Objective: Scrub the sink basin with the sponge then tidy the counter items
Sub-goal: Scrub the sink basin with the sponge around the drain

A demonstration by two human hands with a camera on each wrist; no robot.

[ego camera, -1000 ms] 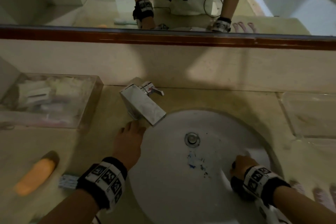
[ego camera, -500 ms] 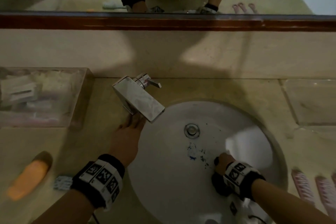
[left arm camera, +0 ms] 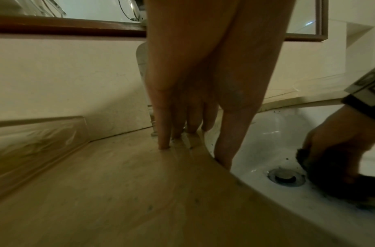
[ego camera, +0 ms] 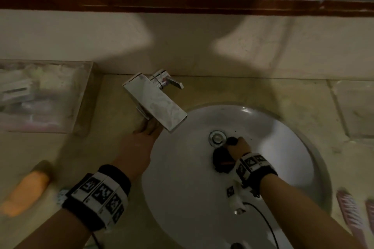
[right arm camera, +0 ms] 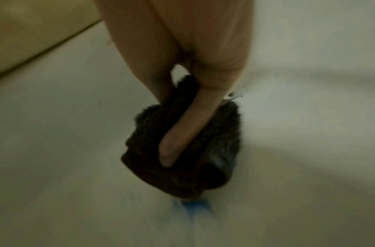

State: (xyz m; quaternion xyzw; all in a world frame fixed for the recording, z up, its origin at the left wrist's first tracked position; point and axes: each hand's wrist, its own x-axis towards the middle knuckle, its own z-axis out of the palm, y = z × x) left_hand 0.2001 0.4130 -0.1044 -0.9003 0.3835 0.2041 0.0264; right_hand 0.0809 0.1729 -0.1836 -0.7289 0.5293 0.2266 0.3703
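Right grip (ego camera: 238,148) around dark sponge (right arm camera: 182,150) beside drain (ego camera: 217,138) (left grip (left arm camera: 195,100) flat, fingers straight).

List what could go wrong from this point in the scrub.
The right hand works the dark sponge right beside the drain; it may snag there. Blue residue beside the sponge could smear wider. The left hand braces at the basin rim and might slip in.

Chrome faucet (ego camera: 154,104), wood-framed mirror (ego camera: 182,0).

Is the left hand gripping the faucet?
No, the left hand rests with straight fingers on the counter beside the sink basin.
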